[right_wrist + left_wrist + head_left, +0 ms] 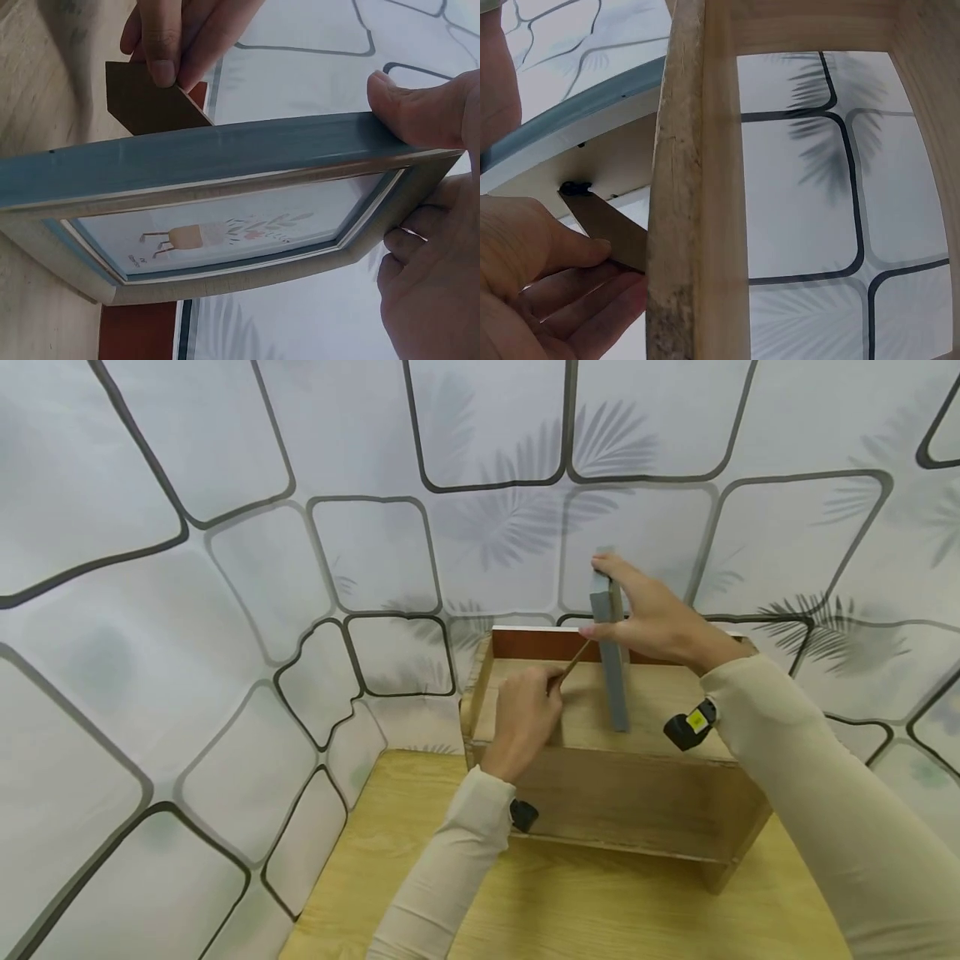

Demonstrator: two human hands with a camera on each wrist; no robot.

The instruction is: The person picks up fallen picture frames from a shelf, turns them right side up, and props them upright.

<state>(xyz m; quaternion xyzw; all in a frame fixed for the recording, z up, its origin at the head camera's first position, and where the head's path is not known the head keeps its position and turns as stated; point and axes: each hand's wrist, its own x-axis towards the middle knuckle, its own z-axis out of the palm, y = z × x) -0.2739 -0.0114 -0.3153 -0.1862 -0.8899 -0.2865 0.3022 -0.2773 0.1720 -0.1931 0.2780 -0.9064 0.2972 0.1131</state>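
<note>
wrist views close, frame seemingly shared

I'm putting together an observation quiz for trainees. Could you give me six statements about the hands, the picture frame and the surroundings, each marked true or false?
1. The right hand holds the picture frame over the wooden shelf. True.
2. The left hand pinches the brown stand. True.
3. The brown stand lies flat against the back of the picture frame. False: it is swung out at an angle.
4. The drawing includes leafy stems. True.
5. The background is one plain colour. False: the wall carries dark outlines and leaf shapes.
6. Both forearms are bare. False: pale sleeves cover them.
</note>
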